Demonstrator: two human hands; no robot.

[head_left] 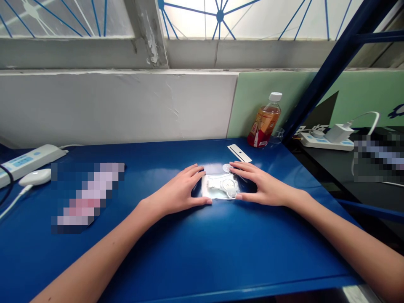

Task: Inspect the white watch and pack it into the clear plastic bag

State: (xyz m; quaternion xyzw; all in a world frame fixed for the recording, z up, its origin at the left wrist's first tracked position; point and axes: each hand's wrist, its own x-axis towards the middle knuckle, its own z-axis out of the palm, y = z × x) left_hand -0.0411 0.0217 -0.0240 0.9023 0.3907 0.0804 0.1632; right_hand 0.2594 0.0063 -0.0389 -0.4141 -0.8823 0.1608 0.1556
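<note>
A clear packet is lying flat on the blue surface, nearer to the person than the bottle and to its left. Its long axis is running from left to right, roughly along the surface's front edge. Inside, a white item is lying the same way, its narrow part pointing left, away from the bottle's side, and its round part sitting at the right end.

The left hand is curving around the packet's left end, thumb and fingers spread well apart; the thumb tip is resting at the near edge. The right hand is spreading likewise at the right end, its thumb meeting the near right corner and its fingers reaching beside a small white disc; whether they are touching the disc, one cannot tell.

A white card is lying just left of the bottle and nearer the person, slanting. A power strip is lying well to the bottle's left.
</note>
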